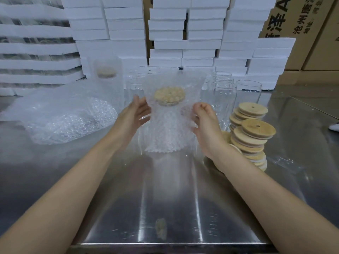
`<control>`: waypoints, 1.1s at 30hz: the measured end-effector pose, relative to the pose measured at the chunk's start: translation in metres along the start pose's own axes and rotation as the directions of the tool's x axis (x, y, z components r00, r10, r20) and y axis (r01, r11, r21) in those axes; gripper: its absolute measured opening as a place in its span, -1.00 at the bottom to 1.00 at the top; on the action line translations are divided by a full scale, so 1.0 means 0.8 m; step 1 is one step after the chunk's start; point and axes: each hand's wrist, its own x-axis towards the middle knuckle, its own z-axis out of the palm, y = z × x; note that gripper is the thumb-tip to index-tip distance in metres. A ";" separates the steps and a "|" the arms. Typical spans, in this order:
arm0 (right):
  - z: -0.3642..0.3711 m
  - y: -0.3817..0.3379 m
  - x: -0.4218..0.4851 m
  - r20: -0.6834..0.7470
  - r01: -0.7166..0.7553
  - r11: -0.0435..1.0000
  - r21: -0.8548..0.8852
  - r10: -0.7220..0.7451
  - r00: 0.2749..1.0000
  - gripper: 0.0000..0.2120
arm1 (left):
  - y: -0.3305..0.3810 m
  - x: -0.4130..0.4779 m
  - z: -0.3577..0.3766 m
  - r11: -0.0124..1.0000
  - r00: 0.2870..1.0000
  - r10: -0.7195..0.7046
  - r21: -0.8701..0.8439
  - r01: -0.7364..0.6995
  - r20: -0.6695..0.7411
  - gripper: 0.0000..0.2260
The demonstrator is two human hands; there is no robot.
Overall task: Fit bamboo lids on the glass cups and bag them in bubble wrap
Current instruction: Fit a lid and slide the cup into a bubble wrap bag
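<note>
A glass cup with a bamboo lid (169, 96) stands upright inside a bubble wrap bag (170, 129) at the middle of the steel table (170, 208). My left hand (136, 114) lies against the bag's left side with straight fingers. My right hand (202, 120) grips the bag's right side, fingers curled into the wrap. A bagged, lidded cup (107, 79) stands at the back left. Several bare glass cups (247, 93) wait behind the bag. Stacks of bamboo lids (251, 132) lean by my right wrist.
A heap of bubble wrap bags (66, 118) covers the table's left part. White foam boxes (185, 33) are stacked along the back. Brown cartons (308, 24) stand at the back right. The table's front edge (170, 244) runs below my forearms.
</note>
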 end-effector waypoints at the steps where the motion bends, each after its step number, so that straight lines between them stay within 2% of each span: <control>1: 0.000 -0.001 0.001 0.006 -0.014 0.999 0.041 0.014 1.000 -0.88 | -0.001 0.001 -0.003 0.997 0.996 -0.073 -0.035 0.075 0.043 -0.63; 2: 0.000 -0.002 0.002 0.020 -0.020 0.997 0.075 0.018 1.000 -0.91 | -0.004 0.001 -0.007 0.992 0.987 -0.126 0.011 0.125 0.105 -0.52; 4: 0.000 -0.001 0.001 0.054 -0.009 0.996 0.086 0.005 0.999 -0.93 | -0.013 -0.007 -0.008 0.945 0.949 -0.163 0.318 0.072 0.271 -0.25; 5: 0.000 0.000 0.000 0.064 0.000 0.998 0.059 -0.004 0.998 -0.90 | -0.020 -0.013 -0.006 0.906 0.924 -0.172 0.424 0.011 0.342 -0.20; 6: 0.000 0.001 0.000 0.059 0.015 1.000 0.020 -0.016 0.998 -0.84 | -0.026 -0.017 -0.003 0.888 0.913 -0.174 0.460 -0.016 0.368 -0.24; 8: -0.003 0.000 0.000 0.023 0.055 0.998 -0.044 -0.054 0.998 -0.81 | -0.031 -0.018 -0.003 0.911 0.928 -0.150 0.412 -0.003 0.340 -0.41; 10: -0.006 -0.002 0.002 -0.009 0.062 0.996 -0.060 -0.063 0.998 -0.90 | -0.027 -0.016 -0.010 0.910 0.940 -0.129 0.414 -0.014 0.315 -0.44; 13: -0.006 -0.002 0.003 -0.012 0.020 0.997 -0.074 -0.021 1.000 -0.87 | -0.022 -0.016 -0.006 0.903 0.950 -0.100 0.428 -0.039 0.297 -0.09; 15: -0.004 -0.001 0.002 0.008 0.015 0.998 -0.062 -0.014 1.000 -0.81 | -0.021 -0.024 0.017 0.920 0.966 -0.038 0.387 -0.067 0.257 0.00; 18: -0.003 -0.002 0.000 0.054 0.063 0.996 -0.065 -0.060 0.997 -0.79 | -0.028 -0.029 0.042 0.916 0.988 0.069 0.384 -0.119 0.140 -0.14; 20: -0.001 -0.001 0.000 0.091 0.073 0.997 0.014 -0.074 0.993 -0.87 | -0.027 -0.028 0.041 0.898 0.989 0.131 0.415 -0.145 0.062 -0.22; 22: 0.002 0.001 0.002 0.107 0.047 0.995 0.089 -0.057 0.993 -0.86 | -0.023 -0.024 0.034 0.916 0.991 0.131 0.382 -0.126 0.011 -0.25; 23: 0.004 0.003 0.003 0.110 0.031 0.997 0.064 -0.038 0.993 -0.83 | -0.019 -0.023 0.031 0.937 0.992 0.125 0.329 -0.114 -0.013 -0.27; 25: 0.004 0.012 0.006 0.102 0.014 0.989 -0.150 0.002 0.995 -0.78 | -0.009 -0.019 0.025 0.965 0.992 0.118 0.242 -0.103 -0.051 -0.33; 27: 0.003 0.019 0.007 0.110 -0.031 0.951 -0.308 0.068 0.992 -0.76 | -0.001 -0.015 0.017 0.981 0.993 0.111 0.165 -0.104 -0.029 -0.34; 30: 0.002 0.022 0.002 0.168 -0.163 0.970 -0.179 0.194 0.966 -0.87 | 0.007 -0.014 0.005 0.989 0.996 0.086 0.126 -0.082 -0.023 -0.22; 31: 0.002 0.022 0.002 0.162 -0.157 0.978 -0.135 0.178 0.971 -0.88 | 0.010 -0.015 0.003 0.986 0.996 0.083 0.149 -0.080 -0.013 -0.22; 33: -0.001 0.020 0.002 0.134 0.002 0.973 -0.230 0.030 0.991 -0.80 | 0.011 -0.019 0.002 0.967 0.996 0.091 0.236 -0.094 0.024 -0.30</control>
